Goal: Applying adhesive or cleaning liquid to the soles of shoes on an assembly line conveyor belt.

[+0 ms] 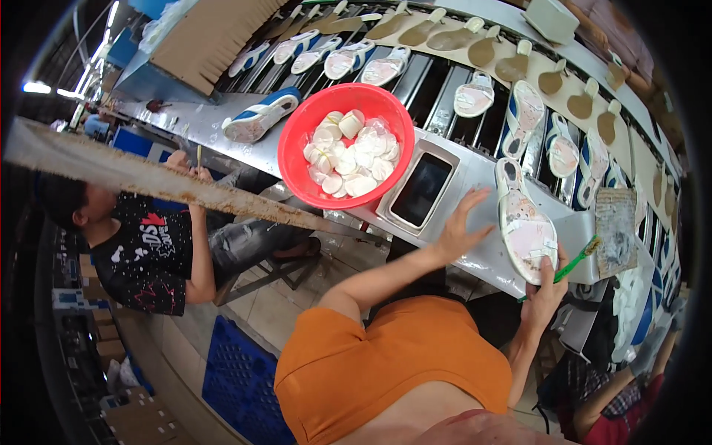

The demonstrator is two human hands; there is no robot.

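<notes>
**Sandal sole and green brush held at the bench edge**

A pale sandal sole (523,222) is lying on the grey bench (482,259), at its near right edge. Its near end is gripped by the right hand (546,291), whose fingers are also closed on a green brush (575,261). The left hand (461,222) is spread open, fingers apart, just left of the sole, beside a dark tray (420,190). Further left, a red basin (345,144) of white pads is seen. More soles are lined up beyond.
</notes>
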